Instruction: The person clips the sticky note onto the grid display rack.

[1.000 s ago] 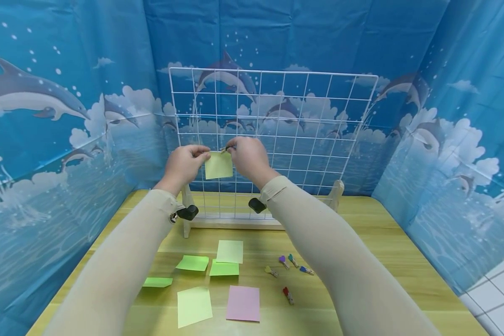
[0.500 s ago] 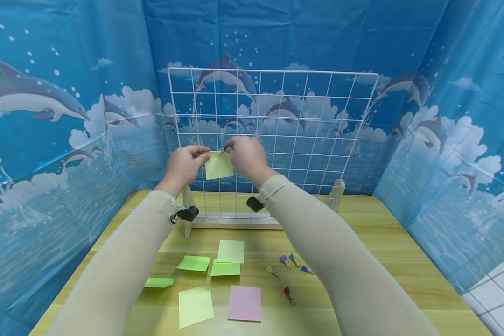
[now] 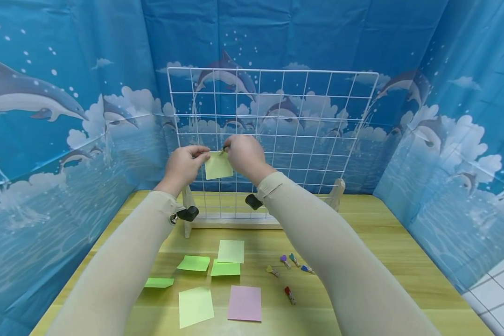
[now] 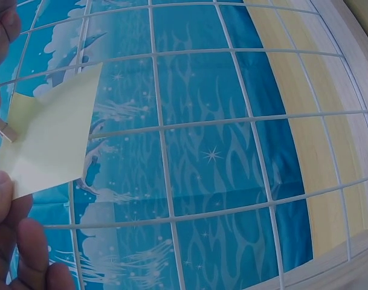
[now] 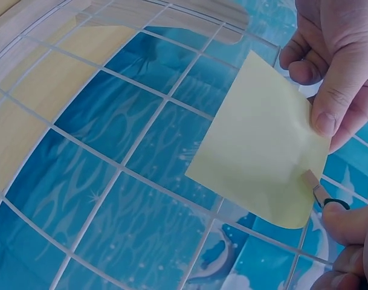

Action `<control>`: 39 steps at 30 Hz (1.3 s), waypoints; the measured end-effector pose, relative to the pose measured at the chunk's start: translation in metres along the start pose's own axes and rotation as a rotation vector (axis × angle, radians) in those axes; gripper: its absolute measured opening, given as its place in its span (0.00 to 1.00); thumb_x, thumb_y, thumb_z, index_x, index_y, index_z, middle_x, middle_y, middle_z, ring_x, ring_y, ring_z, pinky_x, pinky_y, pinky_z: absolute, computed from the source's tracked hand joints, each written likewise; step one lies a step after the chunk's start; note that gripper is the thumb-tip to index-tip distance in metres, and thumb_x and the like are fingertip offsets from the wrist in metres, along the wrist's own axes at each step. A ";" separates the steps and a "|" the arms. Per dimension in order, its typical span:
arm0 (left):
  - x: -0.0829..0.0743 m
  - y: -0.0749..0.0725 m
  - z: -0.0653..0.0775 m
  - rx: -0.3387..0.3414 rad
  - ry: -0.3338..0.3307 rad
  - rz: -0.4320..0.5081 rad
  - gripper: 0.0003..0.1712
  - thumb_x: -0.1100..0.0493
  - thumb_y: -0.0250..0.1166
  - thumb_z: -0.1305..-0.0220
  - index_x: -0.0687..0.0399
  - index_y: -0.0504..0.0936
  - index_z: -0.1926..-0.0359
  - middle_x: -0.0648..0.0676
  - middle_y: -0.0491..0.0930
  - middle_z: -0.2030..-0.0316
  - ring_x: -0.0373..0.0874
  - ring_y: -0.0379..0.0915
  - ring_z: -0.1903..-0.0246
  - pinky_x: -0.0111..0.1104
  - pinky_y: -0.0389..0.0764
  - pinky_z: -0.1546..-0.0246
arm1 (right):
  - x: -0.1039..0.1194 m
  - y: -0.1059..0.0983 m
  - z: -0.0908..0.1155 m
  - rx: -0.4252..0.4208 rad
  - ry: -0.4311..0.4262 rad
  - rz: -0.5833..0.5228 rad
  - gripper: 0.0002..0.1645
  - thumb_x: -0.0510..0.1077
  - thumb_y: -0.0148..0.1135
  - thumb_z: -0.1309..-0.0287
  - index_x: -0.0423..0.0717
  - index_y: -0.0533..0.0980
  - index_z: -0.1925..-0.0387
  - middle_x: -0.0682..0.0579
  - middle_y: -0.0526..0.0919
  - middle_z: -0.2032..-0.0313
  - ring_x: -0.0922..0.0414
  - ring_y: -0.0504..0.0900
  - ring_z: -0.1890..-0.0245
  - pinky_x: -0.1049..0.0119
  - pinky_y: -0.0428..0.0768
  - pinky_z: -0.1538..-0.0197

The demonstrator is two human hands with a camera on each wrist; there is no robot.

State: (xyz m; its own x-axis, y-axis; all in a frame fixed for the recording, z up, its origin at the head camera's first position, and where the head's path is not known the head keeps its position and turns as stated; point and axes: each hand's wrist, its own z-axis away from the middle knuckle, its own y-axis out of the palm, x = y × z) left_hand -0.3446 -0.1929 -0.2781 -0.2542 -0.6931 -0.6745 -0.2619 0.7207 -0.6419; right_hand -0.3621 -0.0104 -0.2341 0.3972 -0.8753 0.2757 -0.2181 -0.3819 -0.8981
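Pink note (image 3: 244, 303): seen at six o'clock.
Left hand (image 3: 185, 164): yellow note (image 3: 218, 167) pinched at its ten o'clock, between thumb and finger.
Right hand (image 3: 248, 156): small clip (image 5: 317, 190) gripped, laid over yellow note's one o'clock edge.
Wire grid (image 3: 273, 71): seen behind, toward twelve o'clock.

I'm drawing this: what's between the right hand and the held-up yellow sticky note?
A mini clothespin the right hand pinches, tip overlapping the sticky note: see the right wrist view.
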 end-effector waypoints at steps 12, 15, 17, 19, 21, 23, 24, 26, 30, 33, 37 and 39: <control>0.000 -0.002 0.002 0.010 0.001 -0.019 0.20 0.45 0.59 0.19 0.43 0.84 0.35 0.51 0.87 0.48 0.43 0.56 0.86 0.36 0.64 0.83 | -0.003 0.009 0.006 -0.017 -0.001 -0.037 0.22 0.49 0.50 0.17 0.57 0.77 0.29 0.52 0.89 0.43 0.57 0.81 0.74 0.60 0.85 0.63; 0.001 -0.002 0.003 0.016 0.005 -0.017 0.21 0.45 0.58 0.19 0.43 0.84 0.34 0.52 0.87 0.47 0.43 0.56 0.87 0.36 0.64 0.84 | -0.004 0.011 0.008 -0.016 0.005 -0.052 0.24 0.49 0.50 0.17 0.60 0.75 0.27 0.50 0.89 0.43 0.57 0.76 0.78 0.57 0.86 0.61; 0.002 -0.002 0.003 0.014 0.009 -0.018 0.21 0.45 0.58 0.19 0.43 0.84 0.35 0.51 0.87 0.47 0.43 0.56 0.87 0.36 0.64 0.84 | -0.005 0.012 0.009 -0.005 0.015 -0.067 0.25 0.48 0.49 0.17 0.62 0.73 0.25 0.48 0.90 0.49 0.57 0.71 0.81 0.59 0.84 0.66; 0.002 -0.001 0.002 0.012 0.015 -0.021 0.21 0.45 0.58 0.19 0.43 0.84 0.35 0.51 0.87 0.48 0.43 0.57 0.87 0.36 0.65 0.83 | -0.006 0.012 0.011 0.013 0.028 -0.096 0.27 0.47 0.48 0.17 0.63 0.70 0.23 0.46 0.90 0.59 0.57 0.67 0.84 0.63 0.77 0.75; 0.003 -0.001 0.001 0.011 0.016 -0.025 0.20 0.45 0.58 0.19 0.42 0.84 0.35 0.50 0.87 0.48 0.44 0.58 0.86 0.36 0.65 0.83 | -0.006 0.012 0.012 0.029 0.034 -0.120 0.28 0.46 0.47 0.17 0.64 0.68 0.22 0.46 0.86 0.69 0.57 0.65 0.86 0.66 0.72 0.79; 0.003 -0.001 0.001 0.012 0.018 -0.028 0.20 0.45 0.59 0.19 0.43 0.84 0.35 0.50 0.87 0.49 0.44 0.58 0.86 0.36 0.66 0.83 | -0.006 0.012 0.013 0.040 0.034 -0.147 0.29 0.45 0.46 0.17 0.64 0.67 0.21 0.47 0.82 0.76 0.58 0.64 0.87 0.67 0.69 0.80; 0.003 -0.001 0.001 0.013 0.018 -0.027 0.20 0.45 0.59 0.19 0.43 0.84 0.35 0.50 0.87 0.50 0.44 0.58 0.86 0.36 0.66 0.83 | -0.007 0.013 0.013 0.042 0.034 -0.160 0.29 0.45 0.46 0.17 0.64 0.66 0.21 0.47 0.81 0.78 0.58 0.64 0.88 0.67 0.69 0.81; 0.003 -0.002 0.001 0.016 0.022 -0.028 0.21 0.45 0.59 0.19 0.43 0.84 0.35 0.51 0.87 0.51 0.44 0.58 0.86 0.36 0.65 0.83 | -0.007 0.014 0.013 0.048 0.031 -0.186 0.30 0.45 0.47 0.18 0.65 0.65 0.21 0.48 0.79 0.80 0.58 0.64 0.88 0.67 0.69 0.81; 0.002 -0.002 0.001 0.018 0.024 -0.021 0.21 0.45 0.59 0.19 0.44 0.84 0.35 0.51 0.88 0.51 0.44 0.58 0.86 0.36 0.65 0.83 | -0.008 0.015 0.013 0.061 0.029 -0.243 0.31 0.44 0.48 0.18 0.66 0.64 0.20 0.49 0.74 0.84 0.57 0.63 0.88 0.66 0.69 0.81; 0.003 -0.001 0.000 0.016 0.026 -0.020 0.21 0.45 0.59 0.19 0.44 0.84 0.35 0.50 0.87 0.50 0.45 0.58 0.85 0.36 0.65 0.82 | -0.009 0.017 0.013 0.076 0.027 -0.285 0.32 0.44 0.48 0.18 0.67 0.63 0.19 0.51 0.69 0.88 0.58 0.62 0.89 0.66 0.67 0.81; 0.004 -0.001 0.000 0.011 0.035 -0.023 0.21 0.45 0.59 0.19 0.45 0.84 0.34 0.51 0.87 0.49 0.45 0.59 0.84 0.36 0.65 0.82 | -0.011 0.019 0.011 0.083 0.012 -0.329 0.32 0.44 0.49 0.18 0.69 0.63 0.20 0.54 0.64 0.88 0.59 0.60 0.88 0.67 0.66 0.81; 0.003 -0.001 0.000 0.011 0.038 -0.024 0.21 0.45 0.59 0.19 0.45 0.84 0.34 0.51 0.87 0.48 0.45 0.58 0.84 0.36 0.64 0.82 | -0.013 0.021 0.010 0.085 0.008 -0.357 0.32 0.44 0.50 0.18 0.69 0.63 0.20 0.54 0.64 0.86 0.59 0.62 0.87 0.67 0.66 0.81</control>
State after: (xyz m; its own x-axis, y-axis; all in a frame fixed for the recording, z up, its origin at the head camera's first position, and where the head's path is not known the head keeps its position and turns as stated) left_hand -0.3453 -0.1962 -0.2794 -0.2832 -0.7100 -0.6448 -0.2578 0.7039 -0.6619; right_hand -0.3629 -0.0042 -0.2595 0.4283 -0.6933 0.5795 0.0081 -0.6383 -0.7697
